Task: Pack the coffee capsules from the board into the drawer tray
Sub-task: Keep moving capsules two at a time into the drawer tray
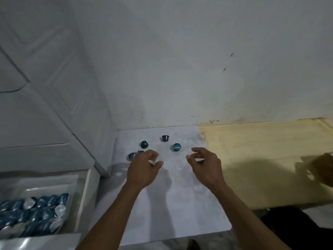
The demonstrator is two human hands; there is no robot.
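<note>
Far left, low: drawer tray (82, 195), already holding a heap of teal capsules (34, 212). Centre, on the white board (171, 204) atop the worktop (266, 159): five loose capsules, two (133, 156) just past the left hand (144, 168) fingers (153, 155), which are loosely curled, apart, holding nothing. Right hand (207, 166), equally unclenched, lies right of the capsule (177, 147); left is nearer the pair.

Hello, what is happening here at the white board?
A person is clearing capsules off the board into the drawer tray, which already holds many. Both hands hover over the board holding nothing: the left hand near a capsule, the right hand beside another. About five remain.
</note>
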